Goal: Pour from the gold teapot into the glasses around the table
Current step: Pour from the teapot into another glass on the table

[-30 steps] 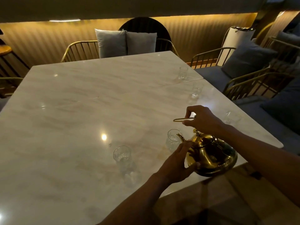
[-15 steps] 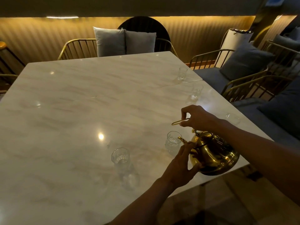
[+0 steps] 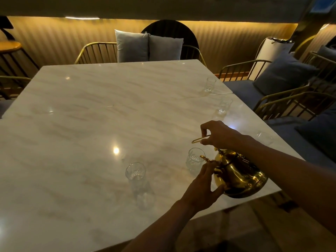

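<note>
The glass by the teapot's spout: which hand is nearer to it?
Left. The left hand steadies the teapot just below and right of the glass. The right hand holds the handle, higher up, above and right of the glass.

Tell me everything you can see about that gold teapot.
The gold teapot is round-bellied, shiny like polished brass, with a thin bail handle and curved spout. It is tilted, spout toward the nearest glass, near the marble table's edge. The right hand grips the handle; the left hand touches its body below the spout. No liquid is discernible.
</note>
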